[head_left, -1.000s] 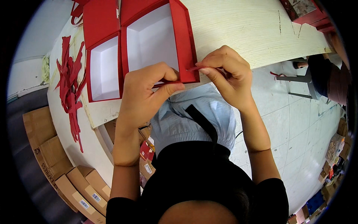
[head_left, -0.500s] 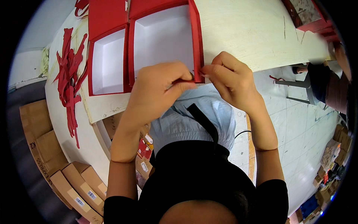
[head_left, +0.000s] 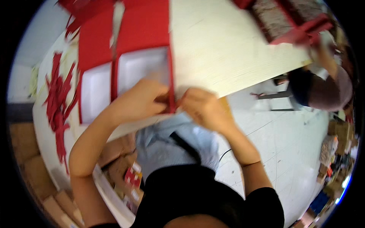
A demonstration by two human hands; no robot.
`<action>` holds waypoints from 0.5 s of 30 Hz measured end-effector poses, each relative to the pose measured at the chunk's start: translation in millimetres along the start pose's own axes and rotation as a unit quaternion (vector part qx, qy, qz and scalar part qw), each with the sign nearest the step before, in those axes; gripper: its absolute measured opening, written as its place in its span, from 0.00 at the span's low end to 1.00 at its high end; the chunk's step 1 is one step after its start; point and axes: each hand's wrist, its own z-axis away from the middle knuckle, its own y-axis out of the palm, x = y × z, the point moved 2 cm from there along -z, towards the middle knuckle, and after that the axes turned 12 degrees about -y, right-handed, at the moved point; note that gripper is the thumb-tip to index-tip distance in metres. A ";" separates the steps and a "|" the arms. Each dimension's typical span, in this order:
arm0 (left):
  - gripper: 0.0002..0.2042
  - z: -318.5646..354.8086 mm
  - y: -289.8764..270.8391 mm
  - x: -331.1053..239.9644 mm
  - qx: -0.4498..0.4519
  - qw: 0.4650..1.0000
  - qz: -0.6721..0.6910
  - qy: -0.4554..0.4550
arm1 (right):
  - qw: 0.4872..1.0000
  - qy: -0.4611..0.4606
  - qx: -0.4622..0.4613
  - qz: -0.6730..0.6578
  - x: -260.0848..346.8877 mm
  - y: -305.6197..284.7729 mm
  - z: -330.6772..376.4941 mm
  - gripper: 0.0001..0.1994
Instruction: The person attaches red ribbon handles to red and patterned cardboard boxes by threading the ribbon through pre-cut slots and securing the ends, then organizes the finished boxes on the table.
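Two red boxes with white insides lie side by side on the table in front of me, lids folded back. At the near right corner of the right-hand red box (head_left: 171, 76), my left hand (head_left: 138, 98) reaches over the near edge, its fingers closed on the wall from the inside. My right hand (head_left: 203, 108) is just outside the same corner, fingers pinched together against the wall. Motion blur and the fingers hide what it pinches. The left-hand red box (head_left: 80, 95) stands untouched beside it.
A pile of red ribbons (head_left: 57, 102) lies at the table's left. Across the pale table (head_left: 213, 41), a co-worker's hand (head_left: 323, 53) is by red boxes with shredded filler (head_left: 268, 17). A grey stool (head_left: 275, 95) stands at right. Cardboard boxes (head_left: 26, 148) are stacked at lower left.
The view has shifted, so the boxes and both hands sit lower and further left in the picture. Both hands stay at the same box corner. More of the co-worker's red boxes shows.
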 end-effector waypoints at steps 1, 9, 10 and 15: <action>0.07 -1.6 -2.9 -9.2 0.005 0.998 -0.056 0.029 | 1.000 -0.004 -0.013 -0.001 -3.4 0.8 1.8 0.03; 0.04 -6.2 2.4 -7.2 -0.036 0.990 -0.038 0.130 | 0.996 -0.026 -0.036 -0.083 -14.1 -7.3 2.4 0.04; 0.04 -7.3 3.7 -3.8 -0.035 0.989 -0.031 0.139 | 0.994 -0.017 -0.031 -0.103 -11.3 -10.2 -0.1 0.05; 0.05 -5.4 6.4 2.5 -0.022 0.980 0.002 0.200 | 0.961 0.089 -0.031 -0.259 5.8 -14.0 -16.8 0.08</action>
